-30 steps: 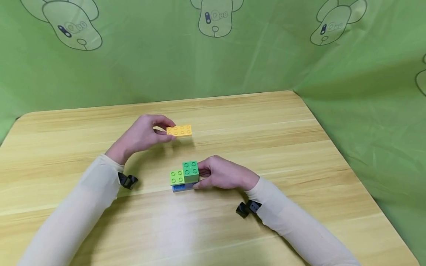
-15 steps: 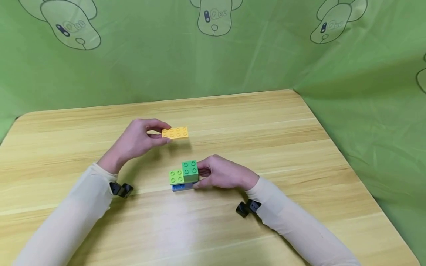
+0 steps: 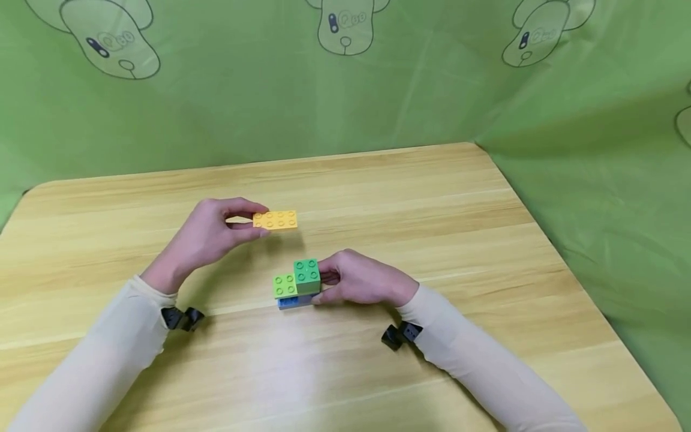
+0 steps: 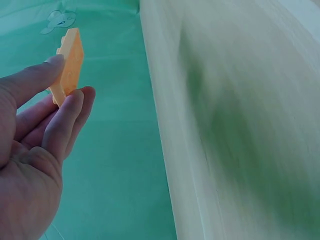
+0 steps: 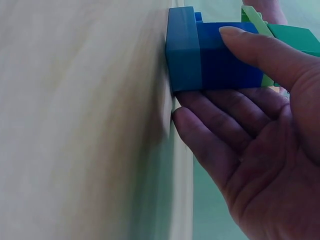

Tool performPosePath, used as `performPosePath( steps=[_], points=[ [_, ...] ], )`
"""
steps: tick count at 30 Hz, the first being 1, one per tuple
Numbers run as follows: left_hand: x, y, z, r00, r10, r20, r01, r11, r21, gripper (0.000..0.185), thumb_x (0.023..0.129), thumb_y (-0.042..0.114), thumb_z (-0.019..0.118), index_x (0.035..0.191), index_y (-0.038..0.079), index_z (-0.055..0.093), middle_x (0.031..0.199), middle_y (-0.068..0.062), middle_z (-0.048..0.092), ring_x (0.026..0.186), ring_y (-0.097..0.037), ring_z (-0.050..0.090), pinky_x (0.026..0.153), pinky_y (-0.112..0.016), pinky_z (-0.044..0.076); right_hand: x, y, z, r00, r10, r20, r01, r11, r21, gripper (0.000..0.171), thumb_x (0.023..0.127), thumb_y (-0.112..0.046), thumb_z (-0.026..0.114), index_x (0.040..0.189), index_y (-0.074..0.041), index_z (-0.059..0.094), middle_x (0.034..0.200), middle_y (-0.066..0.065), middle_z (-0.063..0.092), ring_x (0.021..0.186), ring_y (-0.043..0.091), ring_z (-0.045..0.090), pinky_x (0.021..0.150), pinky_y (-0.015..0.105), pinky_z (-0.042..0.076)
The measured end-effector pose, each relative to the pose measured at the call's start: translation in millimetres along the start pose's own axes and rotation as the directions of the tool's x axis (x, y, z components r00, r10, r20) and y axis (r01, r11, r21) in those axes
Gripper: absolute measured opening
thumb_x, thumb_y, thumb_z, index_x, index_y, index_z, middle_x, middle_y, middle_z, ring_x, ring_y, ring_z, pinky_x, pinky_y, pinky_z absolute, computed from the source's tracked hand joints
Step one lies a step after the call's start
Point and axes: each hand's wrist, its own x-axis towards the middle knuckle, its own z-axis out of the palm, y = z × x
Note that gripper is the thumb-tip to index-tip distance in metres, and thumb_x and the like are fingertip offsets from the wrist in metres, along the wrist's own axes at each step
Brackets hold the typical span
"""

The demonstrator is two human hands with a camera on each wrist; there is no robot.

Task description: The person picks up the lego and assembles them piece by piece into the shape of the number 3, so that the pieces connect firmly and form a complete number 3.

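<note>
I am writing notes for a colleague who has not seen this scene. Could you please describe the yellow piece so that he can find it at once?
Start at the wooden table before the green cloth backdrop. Left of its middle, the left hand pinches the yellow plate by one end, above the tabletop. It is flat, thin and yellow, unlike the stacked green and blue bricks that the right hand holds.

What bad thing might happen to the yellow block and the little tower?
1. The left hand pinches the yellow plate only by one end, above the table, so it might slip and drop.
2. The block stack is gripped from just one side by the right hand; a hard push could tip or slide it.
3. The dark green brick sits higher than the light green brick, so the plate may sit crooked across them.
</note>
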Motion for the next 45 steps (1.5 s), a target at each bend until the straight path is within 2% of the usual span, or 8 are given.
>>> performPosePath(
  steps=[5,11,19,27,37,41,45],
  points=[
    [-6.9,3.6,-3.3,1.0,-0.013,0.001,0.013,0.999,-0.034,0.037,0.087,0.028,0.078,0.117,0.008,0.069,0.114,-0.01,0.066,0.096,-0.022,0.069,0.077,-0.028,0.058,0,-1,-1,1.0,0.007,0.0,-0.007,1.0,0.004,0.028,0.086,-0.014,0.078,0.113,-0.01,0.071,0.111,-0.004,0.07,0.107,0.006,0.063,0.095,0.024,0.048],
    [-13.0,5.1,-4.0,1.0,-0.012,0.003,0.012,0.998,-0.067,0.037,0.086,0.025,0.079,0.116,0.007,0.069,0.119,-0.011,0.063,0.099,-0.023,0.068,0.078,-0.027,0.057,0,-2,-1,1.0,0.004,0.0,-0.004,1.0,0.005,0.028,0.086,-0.013,0.078,0.113,-0.009,0.071,0.111,-0.003,0.07,0.107,0.006,0.063,0.095,0.023,0.048],
    [-20.9,10.6,-4.4,0.999,-0.032,0.004,0.032,0.992,-0.123,0.036,0.086,0.023,0.079,0.116,0.005,0.068,0.117,-0.011,0.063,0.099,-0.023,0.068,0.077,-0.026,0.057,0,-1,-1,1.0,-0.001,-0.001,0.001,1.0,0.002,0.028,0.086,-0.012,0.078,0.113,-0.009,0.071,0.111,-0.003,0.07,0.107,0.006,0.063,0.095,0.023,0.048],
    [-31.8,21.7,-1.6,1.0,-0.019,0.001,0.019,0.99,-0.141,0.034,0.085,0.019,0.079,0.114,0.004,0.068,0.116,-0.011,0.063,0.096,-0.022,0.069,0.076,-0.026,0.058,1,1,-1,1.0,-0.006,0.006,0.006,1.0,0.014,0.029,0.085,-0.011,0.078,0.114,-0.01,0.071,0.11,-0.007,0.07,0.107,0.004,0.062,0.095,0.022,0.048],
    [-43.9,36.6,0.8,1.0,-0.009,0.007,0.01,0.983,-0.184,0.033,0.085,0.017,0.08,0.114,0.005,0.069,0.116,-0.01,0.063,0.096,-0.021,0.069,0.076,-0.027,0.057,1,1,0,1.0,-0.024,0.008,0.024,0.999,0.036,0.029,0.086,-0.011,0.078,0.114,-0.009,0.071,0.111,-0.004,0.07,0.109,0.007,0.062,0.096,0.025,0.048],
    [-48.6,43.1,5.5,0.999,0.042,0.012,-0.039,0.983,-0.181,0.03,0.085,0.012,0.079,0.112,0.005,0.07,0.114,-0.009,0.064,0.096,-0.02,0.069,0.077,-0.026,0.057,1,2,-1,0.999,-0.029,0.015,0.028,0.999,0.043,0.03,0.086,-0.011,0.077,0.115,-0.008,0.07,0.111,-0.003,0.07,0.109,0.008,0.062,0.096,0.026,0.049],
    [-54.6,49.1,13.4,0.987,0.158,0.002,-0.156,0.977,-0.143,0.028,0.082,0.003,0.08,0.109,0.003,0.07,0.109,-0.005,0.066,0.096,-0.018,0.068,0.078,-0.025,0.057,1,2,-1,0.999,-0.031,0.02,0.031,0.999,0.036,0.033,0.087,-0.01,0.076,0.119,-0.006,0.069,0.114,-0.004,0.069,0.11,0.007,0.062,0.096,0.026,0.049]
  ],
)
